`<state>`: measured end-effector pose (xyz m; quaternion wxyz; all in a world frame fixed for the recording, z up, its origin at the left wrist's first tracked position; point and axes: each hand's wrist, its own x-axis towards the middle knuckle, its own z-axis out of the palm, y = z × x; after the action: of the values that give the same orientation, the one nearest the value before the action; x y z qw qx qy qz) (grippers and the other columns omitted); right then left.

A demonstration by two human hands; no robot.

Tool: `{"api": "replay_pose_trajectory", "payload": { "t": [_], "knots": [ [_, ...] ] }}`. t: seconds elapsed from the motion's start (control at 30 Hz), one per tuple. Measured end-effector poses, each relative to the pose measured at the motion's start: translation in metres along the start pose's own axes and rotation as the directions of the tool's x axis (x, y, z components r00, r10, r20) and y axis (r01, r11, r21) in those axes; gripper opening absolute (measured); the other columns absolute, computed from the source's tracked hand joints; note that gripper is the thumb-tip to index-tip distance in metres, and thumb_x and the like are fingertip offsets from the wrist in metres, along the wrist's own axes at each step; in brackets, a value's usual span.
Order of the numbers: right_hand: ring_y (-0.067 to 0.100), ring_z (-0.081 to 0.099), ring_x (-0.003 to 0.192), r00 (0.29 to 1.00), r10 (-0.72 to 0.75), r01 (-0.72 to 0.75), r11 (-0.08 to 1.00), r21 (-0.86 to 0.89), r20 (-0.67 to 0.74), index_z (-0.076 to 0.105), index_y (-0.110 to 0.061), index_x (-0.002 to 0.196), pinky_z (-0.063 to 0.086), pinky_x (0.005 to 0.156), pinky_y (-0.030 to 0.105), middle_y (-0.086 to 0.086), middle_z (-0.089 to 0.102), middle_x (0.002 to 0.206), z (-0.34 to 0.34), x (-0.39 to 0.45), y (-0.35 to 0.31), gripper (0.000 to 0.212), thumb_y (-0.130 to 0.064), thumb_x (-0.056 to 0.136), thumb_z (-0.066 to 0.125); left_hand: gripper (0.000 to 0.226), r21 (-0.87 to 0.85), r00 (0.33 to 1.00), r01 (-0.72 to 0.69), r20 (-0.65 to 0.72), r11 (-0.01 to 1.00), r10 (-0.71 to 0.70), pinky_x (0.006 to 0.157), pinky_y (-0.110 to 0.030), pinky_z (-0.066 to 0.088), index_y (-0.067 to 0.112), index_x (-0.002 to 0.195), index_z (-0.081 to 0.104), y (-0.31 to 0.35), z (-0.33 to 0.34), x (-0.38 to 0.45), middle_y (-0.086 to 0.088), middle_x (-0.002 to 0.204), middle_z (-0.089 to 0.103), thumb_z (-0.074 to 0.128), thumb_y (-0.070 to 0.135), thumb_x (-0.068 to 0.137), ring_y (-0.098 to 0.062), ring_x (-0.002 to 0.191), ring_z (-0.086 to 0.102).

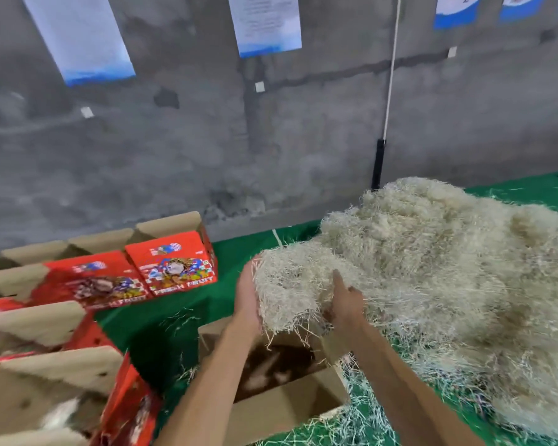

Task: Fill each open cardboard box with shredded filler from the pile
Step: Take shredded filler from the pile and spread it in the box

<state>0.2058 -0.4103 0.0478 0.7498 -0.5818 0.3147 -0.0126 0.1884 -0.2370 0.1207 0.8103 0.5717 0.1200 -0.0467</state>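
One pile [448,268] of pale shredded filler, large, on the green cloth [239,252] at right, reaching from near the wall to the lower right edge. One clump [290,284] at the pile's near-left end, held between two hands directly above one plain brown box [287,403].

Left hand [247,304]: palm cupped against the clump's left side, fingers curved round it. Right hand [345,304]: pressed into the clump's right side, one finger extended upward over the filler, other fingers buried in strands; grip itself hard to read. Strands hang from the clump's underside into the box mouth.

Brown box: open top, flaps up; interior dark, with some pale shapes inside, blurred, cannot tell what. Both forearms cross over its opening and hide part of the rim.

Red printed boxes [174,265]: two clearly seen at mid-left with flaps open, side by side; at least two more at lower left, blurred and cut by the frame edge, so count uncertain.

Loose strands [361,413] scattered on the cloth around the brown box. Behind: grey wall [207,140], three white-and-blue sheets [264,24] hung on it, more blue-edged ones at upper right, one white cord [392,66] running down to a black piece near the pile.
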Motion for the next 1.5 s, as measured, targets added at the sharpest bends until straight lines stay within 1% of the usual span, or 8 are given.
{"api": "replay_pose_trajectory", "payload": {
  "t": [0.17,0.3,0.37,0.6,0.8,1.17,1.3,1.5],
  "knots": [
    [0.007,0.047,0.066,0.966,-0.118,0.130,0.991,-0.038,0.229,0.031,-0.019,0.152,0.043,0.062,0.029,0.002,0.057,0.098,0.041,-0.016,-0.013,0.096,-0.079,0.080,0.054,0.043,0.011,0.999,0.029,0.032,1.000,-0.029,0.060,-0.031,0.058,0.022,0.113,0.068,0.012,-0.028,-0.010,-0.006,0.099,0.076,0.056,0.055,0.086,-0.021,0.084,0.075],
    [0.018,0.053,0.115,0.885,-0.123,0.152,0.988,-0.029,0.448,0.046,-0.024,0.146,0.041,0.095,0.043,-0.001,0.054,0.135,0.085,-0.040,-0.036,0.079,-0.070,0.083,0.060,0.072,0.324,0.988,0.124,-0.125,0.938,-0.087,0.111,-0.045,0.034,0.031,0.149,0.037,0.014,-0.043,-0.008,0.002,0.152,0.043,0.050,0.068,0.088,-0.020,0.137,0.043],
    [0.005,0.045,0.076,0.832,-0.106,0.140,0.990,-0.021,0.544,0.065,-0.032,0.127,0.050,0.085,0.036,-0.009,0.066,0.103,0.100,-0.057,-0.043,0.053,-0.064,0.085,0.063,0.082,0.316,0.988,0.107,-0.139,0.943,-0.066,0.116,-0.050,0.027,0.032,0.151,0.035,0.015,-0.050,-0.009,-0.002,0.157,0.034,0.050,0.075,0.083,-0.027,0.141,0.036],
    [-0.011,0.061,0.084,0.559,0.094,0.253,0.927,-0.277,0.824,0.075,-0.049,0.098,0.040,0.082,0.028,-0.040,0.066,0.089,0.110,-0.087,-0.025,0.035,-0.074,0.080,0.058,0.033,0.078,0.978,0.066,-0.203,0.995,-0.049,0.041,-0.028,0.053,0.013,0.074,0.073,0.020,-0.089,-0.010,-0.006,0.058,0.070,0.056,0.027,0.097,-0.019,0.048,0.068],
    [-0.005,0.063,0.065,0.773,-0.118,0.261,0.955,-0.143,0.624,0.071,-0.035,0.110,0.041,0.062,0.016,-0.016,0.073,0.101,0.083,-0.074,-0.007,0.061,-0.078,0.067,0.068,0.040,-0.073,0.941,0.014,-0.337,0.997,-0.038,0.068,-0.035,0.056,0.014,0.104,0.069,0.019,-0.098,-0.009,-0.013,0.115,0.068,0.046,0.047,0.101,-0.024,0.082,0.070],
    [-0.011,0.036,0.127,0.670,-0.200,0.515,0.819,-0.254,0.714,0.047,-0.039,0.142,0.022,0.112,0.022,-0.027,0.044,0.142,0.031,-0.061,0.023,0.059,-0.070,0.095,0.032,0.059,-0.380,0.940,0.033,-0.301,0.924,-0.158,0.109,-0.048,0.036,0.004,0.144,0.045,0.007,-0.092,-0.013,-0.026,0.144,0.046,0.046,0.044,0.101,-0.042,0.135,0.041],
    [0.019,0.041,0.049,0.730,-0.239,0.488,0.838,-0.244,0.640,0.067,-0.006,0.077,0.038,0.055,0.037,0.007,0.053,0.061,0.011,-0.047,0.026,0.071,-0.076,0.080,0.053,0.052,-0.097,0.952,0.161,-0.249,0.982,-0.180,0.098,-0.044,0.048,0.012,0.128,0.058,0.021,-0.090,-0.007,-0.017,0.125,0.062,0.041,0.053,0.101,-0.033,0.124,0.054],
    [0.025,0.069,0.082,0.941,-0.099,0.169,0.966,-0.195,0.325,0.068,-0.005,0.118,0.059,0.080,0.043,0.020,0.071,0.101,0.021,-0.020,-0.008,0.037,-0.035,0.100,0.054,0.119,0.890,0.933,-0.006,0.169,0.455,-0.318,0.112,-0.039,0.036,0.026,0.148,0.036,-0.001,-0.026,0.000,0.005,0.149,0.039,0.062,0.093,0.054,-0.020,0.134,0.045]
  ]
}}
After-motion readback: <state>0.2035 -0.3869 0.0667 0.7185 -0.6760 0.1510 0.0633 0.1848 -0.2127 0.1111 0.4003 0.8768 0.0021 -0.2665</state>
